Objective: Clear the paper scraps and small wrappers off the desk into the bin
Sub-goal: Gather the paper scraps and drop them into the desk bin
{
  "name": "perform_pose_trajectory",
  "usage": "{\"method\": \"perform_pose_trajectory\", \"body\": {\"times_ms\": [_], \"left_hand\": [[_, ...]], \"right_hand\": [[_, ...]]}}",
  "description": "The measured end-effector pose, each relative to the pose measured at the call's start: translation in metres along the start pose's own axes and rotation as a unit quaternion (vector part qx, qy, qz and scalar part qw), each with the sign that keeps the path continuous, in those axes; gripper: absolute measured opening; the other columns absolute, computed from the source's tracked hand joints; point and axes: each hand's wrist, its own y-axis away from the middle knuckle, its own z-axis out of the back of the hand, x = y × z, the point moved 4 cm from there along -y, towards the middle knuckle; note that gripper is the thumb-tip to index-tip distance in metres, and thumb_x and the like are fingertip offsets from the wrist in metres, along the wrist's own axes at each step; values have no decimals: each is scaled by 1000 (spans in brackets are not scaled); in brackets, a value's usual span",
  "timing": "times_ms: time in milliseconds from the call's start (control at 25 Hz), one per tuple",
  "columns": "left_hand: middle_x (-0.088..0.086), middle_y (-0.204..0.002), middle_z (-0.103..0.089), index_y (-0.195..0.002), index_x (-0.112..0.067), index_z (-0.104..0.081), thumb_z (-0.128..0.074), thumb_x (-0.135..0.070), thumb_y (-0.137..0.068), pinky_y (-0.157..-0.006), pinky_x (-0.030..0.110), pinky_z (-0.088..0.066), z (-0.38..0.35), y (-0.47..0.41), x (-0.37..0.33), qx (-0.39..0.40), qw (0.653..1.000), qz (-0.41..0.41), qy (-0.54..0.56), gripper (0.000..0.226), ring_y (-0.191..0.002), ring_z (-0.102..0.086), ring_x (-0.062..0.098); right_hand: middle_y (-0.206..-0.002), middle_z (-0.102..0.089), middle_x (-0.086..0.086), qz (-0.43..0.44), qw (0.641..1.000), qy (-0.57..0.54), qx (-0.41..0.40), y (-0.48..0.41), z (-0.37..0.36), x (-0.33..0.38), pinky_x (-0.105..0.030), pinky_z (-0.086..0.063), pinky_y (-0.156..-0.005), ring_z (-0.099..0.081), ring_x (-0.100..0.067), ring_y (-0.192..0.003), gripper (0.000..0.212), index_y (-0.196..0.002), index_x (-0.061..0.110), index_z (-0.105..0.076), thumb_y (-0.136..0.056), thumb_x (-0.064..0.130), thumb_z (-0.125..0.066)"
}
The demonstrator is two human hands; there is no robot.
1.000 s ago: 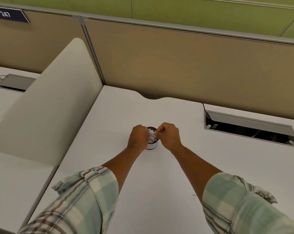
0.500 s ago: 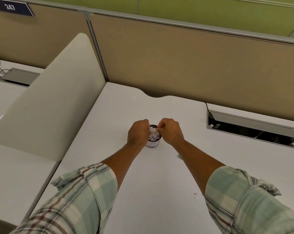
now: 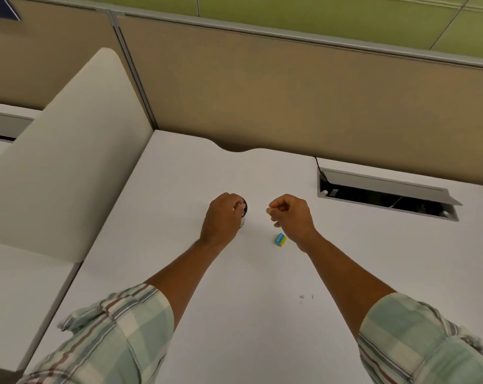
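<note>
A small round bin [image 3: 244, 210] with a dark rim stands mid-desk, mostly hidden behind my left hand [image 3: 222, 220], which is wrapped around it. My right hand [image 3: 288, 216] hovers a little to the right of the bin, fingers curled into a loose fist with nothing visible in it. A small blue-and-yellow wrapper [image 3: 280, 239] lies on the white desk [image 3: 234, 314] just below my right hand. A few tiny paper scraps [image 3: 306, 297] sit nearer to me on the desk.
A beige divider panel [image 3: 63, 173] borders the desk on the left, and a tan partition wall [image 3: 304, 101] runs along the back. An open cable hatch [image 3: 387, 195] is set in the desk at the right rear.
My right hand has pulled away to the right of the bin, uncovering the blue-and-yellow wrapper. My left hand has closed over the bin. The view has tilted slightly.
</note>
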Motion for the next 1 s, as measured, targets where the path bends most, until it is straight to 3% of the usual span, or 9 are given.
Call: {"method": "perform_pose_trajectory", "body": {"times_ms": [120, 320, 400, 520, 600, 840, 1000], "left_hand": [[2, -89, -70, -92, -11, -71, -64, -15, -92, -79, 32, -55, -28, 29, -15, 24, 998, -35, 40, 8, -82, -63, 16], [2, -90, -68, -96, -13, -72, -73, -18, -87, -77, 34, -55, -94, 90, -27, 118, 992, 16, 39, 10, -78, -62, 15], [1, -97, -67, -103, -15, -72, -77, -22, -85, -81, 28, -54, -122, 115, -31, 181, 982, 57, 18, 19, -83, -61, 13], [0, -104, -67, -110, -18, -70, -80, -27, -82, -86, 27, -54, -154, 147, -38, 259, 963, 69, -4, 31, -89, -59, 10], [-1, -106, -66, -112, -19, -69, -83, -28, -80, -86, 24, -54, -169, 162, -44, 291, 954, 71, -15, 36, -89, -58, 9], [-7, -98, -58, -111, -20, -69, -87, -25, -76, -74, 12, -43, -191, 180, -57, 274, 956, 101, -22, 39, -86, -57, 8], [1, -106, -68, -112, -15, -73, -84, -22, -79, -81, 14, -46, -197, 180, -58, 245, 963, 113, -30, 36, -86, -59, 7]], "right_hand": [[-79, -74, -6, -41, 999, 6, -14, 24, 43, -44, -27, -60, -61, -69, -15, -66, 4, -87, 11, -71, -85, 9, -73], [-79, -73, -7, -108, 992, 60, -41, 66, 101, -124, -33, -61, -64, -70, -22, -66, 6, -82, 14, -71, -83, 8, -71], [-76, -71, -2, -114, 987, 113, -10, 83, 108, -154, -31, -60, -65, -69, -22, -68, 9, -78, 17, -70, -83, 9, -71], [-79, -69, 6, -107, 975, 188, 45, 107, 103, -190, -19, -48, -66, -64, -14, -76, 10, -79, 20, -70, -84, 11, -70], [-87, -70, 2, -102, 971, 206, 70, 117, 97, -207, -23, -49, -70, -63, -16, -82, 6, -85, 19, -72, -83, 14, -70], [-100, -61, 0, -44, 961, 253, 101, 112, 72, -218, -26, -46, -79, -58, -17, -93, 21, -109, 20, -67, -89, 27, -70], [-102, -59, -2, -24, 952, 283, 113, 105, 68, -220, -26, -47, -78, -58, -19, -93, 17, -108, 18, -67, -93, 24, -65]]}}
